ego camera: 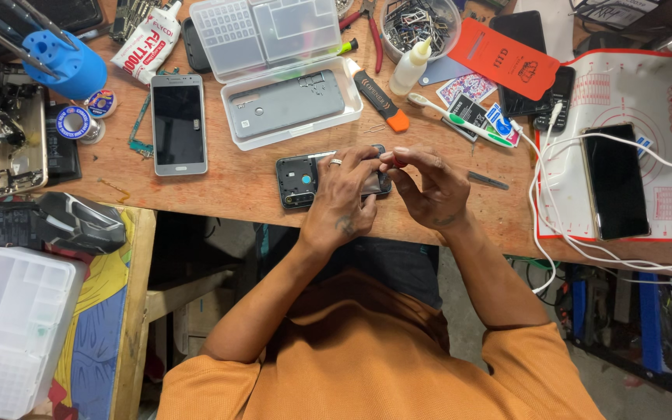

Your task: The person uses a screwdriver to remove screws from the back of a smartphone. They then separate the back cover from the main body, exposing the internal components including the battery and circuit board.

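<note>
Both hands' fingers (386, 159) pinch the opened phone (301, 180), lying lengthwise left-to-right.

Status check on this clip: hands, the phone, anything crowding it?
Left hand and right hand both on the opened dark phone body. It lies flat at the wooden bench edge. Clear plastic case close behind.

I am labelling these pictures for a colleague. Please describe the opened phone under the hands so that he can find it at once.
On the wooden workbench, look at its near edge, below the clear plastic case. The opened phone lies flat there, under the left hand and right hand. Unlike the silver phone beside it, it is dark and shows a round blue part.
</note>
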